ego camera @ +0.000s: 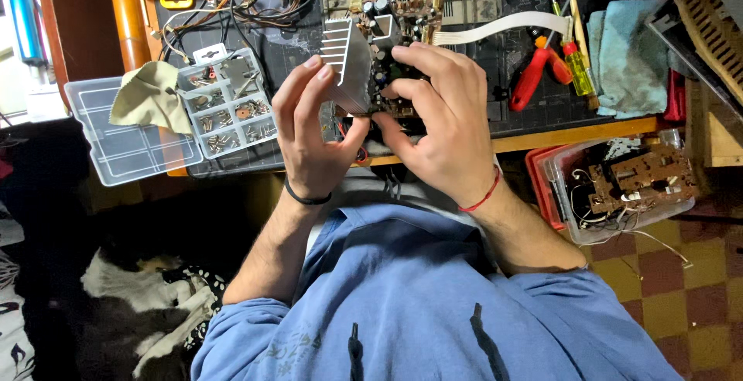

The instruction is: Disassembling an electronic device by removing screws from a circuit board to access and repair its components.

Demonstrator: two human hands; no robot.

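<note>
Across the dark gridded cutting mat [480,95] that covers my wooden workbench [588,132], I have the most room taken up by tools and parts, and I hold the work just above the bench's near edge. Largest in my grasp is the brown circuit board crowded with black capacitors [398,21]; its long axis runs away from me toward the far edge of the bench, the far end carrying a flat white ribbon cable [495,29] that trails off toward the right edge. Standing along the board's left side is the ribbed grey aluminium heat sink [348,60], fins pointing left and its length following the board's. My right hand [445,129] is the nearer to the board, fingers curled over its near end and pressing down, thumb tucked underneath. My left hand [309,133] sits on the heat sink side, fingertips pinching the metal's near lower corner, with the thumb reaching under toward the board. At the left edge lies a clear plastic compartment box of small screws [228,106], lid open, with a tan cloth [151,95] draped on it. Toward the right edge rest red-handled pliers [534,75] and a yellow-handled screwdriver [576,68], just beside each other.
</note>
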